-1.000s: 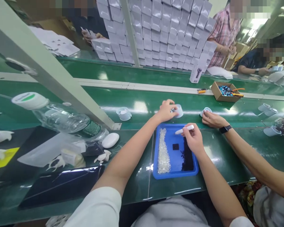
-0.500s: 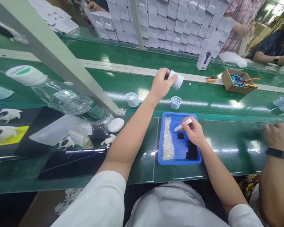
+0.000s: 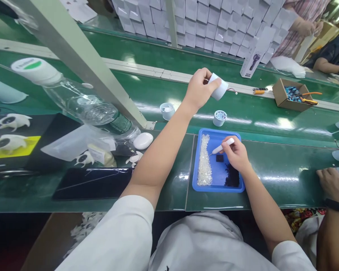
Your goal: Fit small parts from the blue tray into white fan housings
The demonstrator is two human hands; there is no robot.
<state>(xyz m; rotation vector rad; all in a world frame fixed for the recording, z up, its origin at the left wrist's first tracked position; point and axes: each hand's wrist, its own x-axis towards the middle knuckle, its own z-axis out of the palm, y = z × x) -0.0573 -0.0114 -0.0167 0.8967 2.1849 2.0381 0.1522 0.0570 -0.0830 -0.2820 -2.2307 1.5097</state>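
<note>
My left hand (image 3: 199, 90) is closed around a pale blue plastic cylinder (image 3: 219, 87), tilted and held above the green belt; a thin wire with a small plug sticks out past it. My right hand (image 3: 237, 153) grips a white pen-shaped tool (image 3: 224, 146) over a blue tray (image 3: 219, 189). The tool's thin tip points down at the edge of a strip of small clear pieces (image 3: 205, 165); whether it touches them I cannot tell. Beside them in the tray lie a black square (image 3: 219, 158) and a heap of tiny black parts (image 3: 232, 176).
Two similar cylinders, a left one (image 3: 167, 111) and a right one (image 3: 220, 117), stand on the belt. A slanted metal post (image 3: 101, 75) and a plastic bottle (image 3: 87, 107) are at left. A cardboard box (image 3: 282, 96) sits at right. A co-worker's hand (image 3: 335, 184) works at far right.
The view has shifted a little, so most things appear further right and higher. Both hands keep their hold; the tool's tip now points nearer the clear pieces. The co-worker's hand at right has moved lower.
</note>
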